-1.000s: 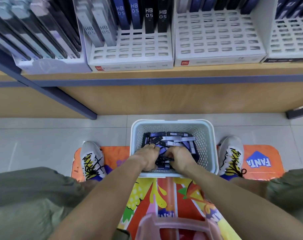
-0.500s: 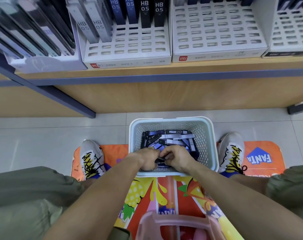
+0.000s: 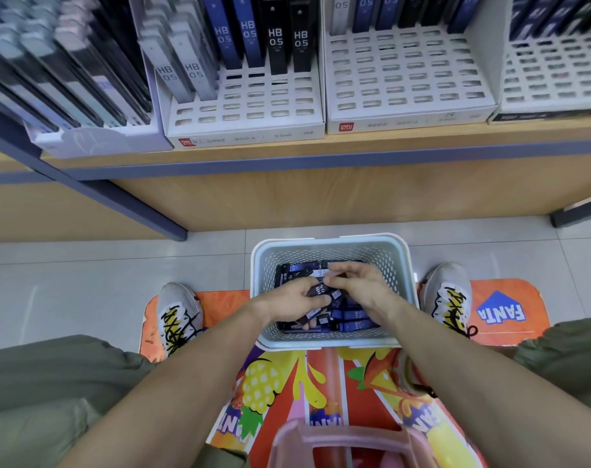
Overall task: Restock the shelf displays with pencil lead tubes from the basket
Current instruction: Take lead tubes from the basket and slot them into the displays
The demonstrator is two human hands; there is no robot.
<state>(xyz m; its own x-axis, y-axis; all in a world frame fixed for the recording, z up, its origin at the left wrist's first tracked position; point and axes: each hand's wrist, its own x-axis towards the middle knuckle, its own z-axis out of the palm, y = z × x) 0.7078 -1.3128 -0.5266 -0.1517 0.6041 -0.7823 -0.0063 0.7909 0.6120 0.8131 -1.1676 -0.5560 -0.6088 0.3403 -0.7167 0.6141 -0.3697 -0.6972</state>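
Observation:
A pale blue perforated basket (image 3: 331,244) stands on the floor between my feet, holding several dark blue and black pencil lead tubes (image 3: 353,319). My left hand (image 3: 285,304) is inside it and grips a small bundle of black tubes marked HB (image 3: 320,289). My right hand (image 3: 361,290) is beside it, fingers curved, thumb and fingertips pinching the end of that bundle. Above on the shelf are white slotted display trays: one (image 3: 250,111) carries grey, blue and black HB 0.5 tubes (image 3: 275,42) at its back, and another (image 3: 407,84) shows rows of bare slots.
The wooden shelf edge (image 3: 321,143) runs across above the basket, with a blue-grey post (image 3: 125,201) slanting down at the left. An orange Fanta mat (image 3: 503,309) lies under my shoes (image 3: 177,314). A pink plastic frame (image 3: 341,437) sits at the bottom centre.
Both hands have risen from the near end of the basket toward its middle. The left now holds a bundle of tubes clear of the pile, and the view has tilted up toward the shelf.

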